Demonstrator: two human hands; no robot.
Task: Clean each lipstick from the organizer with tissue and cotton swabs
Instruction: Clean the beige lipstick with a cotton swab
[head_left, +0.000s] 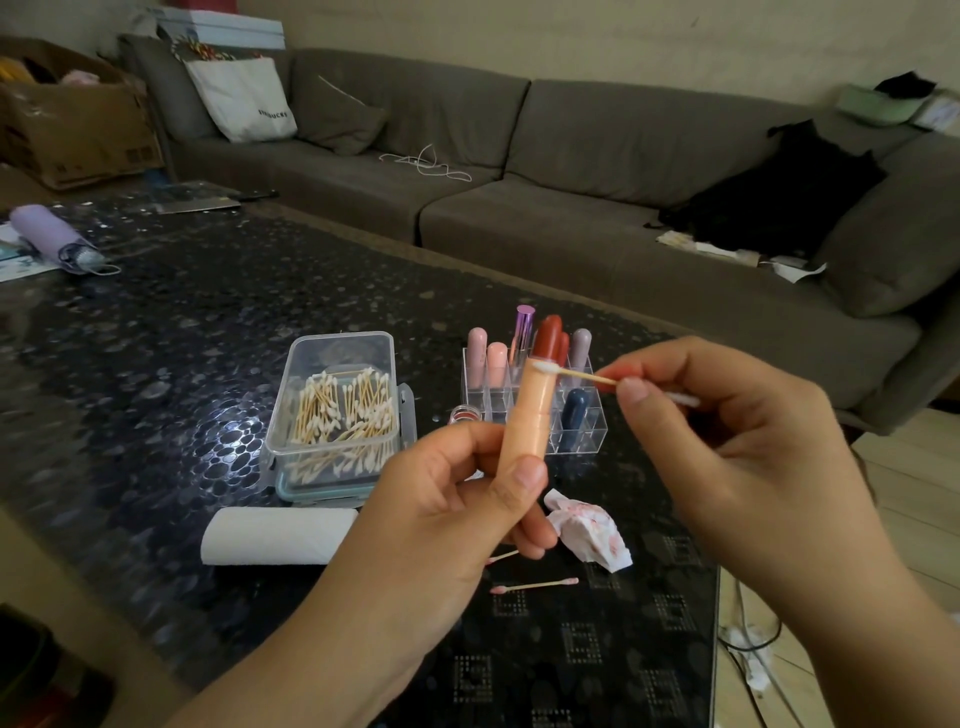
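Left hand (467, 493) is wrapped around the lower half of a peach lipstick tube (527, 415), thumb pressed on the front, holding it upright and lifted off the table so the top end faces the other hand. Right hand (727, 415) pinches a wooden cotton swab (582, 375) near its middle between thumb and fingertips, and the white tip sits right on the tube's top rim, probably because that edge is where the gunk collects. Behind it the clear acrylic organizer (587, 421) holds the other lipsticks standing in their slots, so I'd guess plenty are left. Swab box (337, 415) sits open just beside it for easy grabbing, tissue roll (275, 535) in front of that. Crumpled stained tissue (592, 530) and pink-tipped used swabs (535, 584) lie dumped near the hands.
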